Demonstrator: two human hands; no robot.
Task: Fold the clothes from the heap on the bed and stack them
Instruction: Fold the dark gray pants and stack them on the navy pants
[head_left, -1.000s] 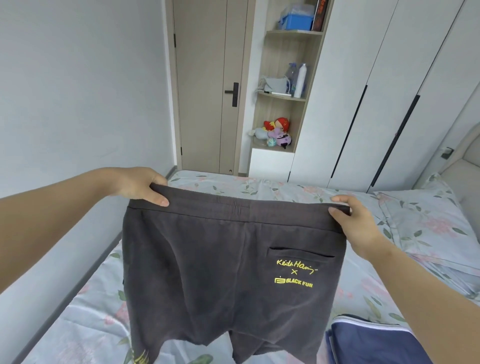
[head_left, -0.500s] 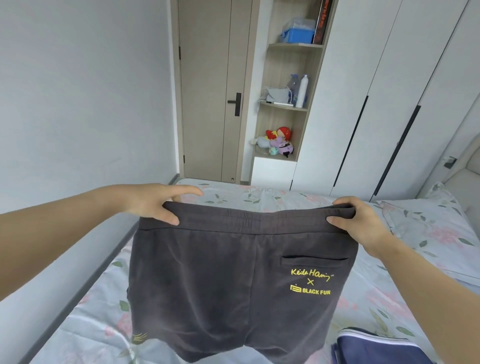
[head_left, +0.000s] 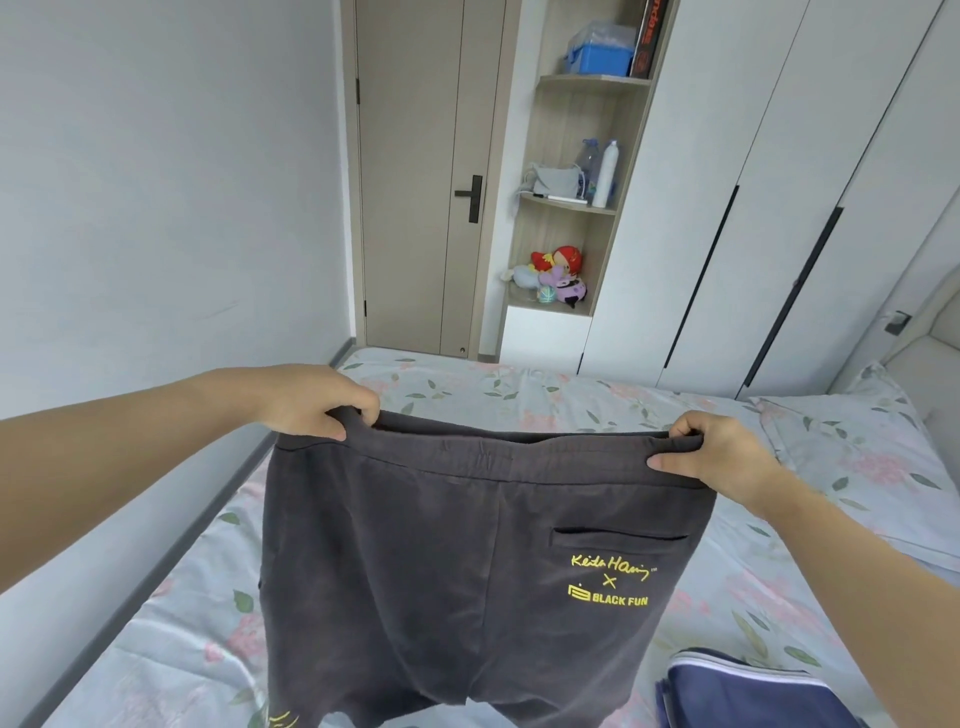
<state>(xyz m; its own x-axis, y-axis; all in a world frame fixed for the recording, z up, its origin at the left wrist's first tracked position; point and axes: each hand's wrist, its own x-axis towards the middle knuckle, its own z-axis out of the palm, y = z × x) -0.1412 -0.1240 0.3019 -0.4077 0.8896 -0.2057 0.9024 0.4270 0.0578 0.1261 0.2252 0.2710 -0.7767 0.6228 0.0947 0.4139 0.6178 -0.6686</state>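
A pair of dark grey shorts (head_left: 426, 571) with yellow lettering under the back pocket hangs spread out in the air above the bed (head_left: 467, 395). My left hand (head_left: 311, 400) grips the left end of the waistband and my right hand (head_left: 717, 452) grips the right end, holding the waistband stretched level. The leg ends drop out of view at the bottom. A folded navy garment (head_left: 743, 696) with white trim lies on the bed at the lower right. The heap is not in view.
The bed has a floral sheet and a matching pillow (head_left: 857, 457) at the right. A grey wall (head_left: 156, 208) runs close along its left side. Beyond the bed stand a door (head_left: 415, 182), open shelves (head_left: 571, 208) and white wardrobes (head_left: 779, 208).
Both hands have lowered the shorts slightly and moved them rightward in view. My left hand's fingers have curled back over the waistband. The view has tilted up a little.
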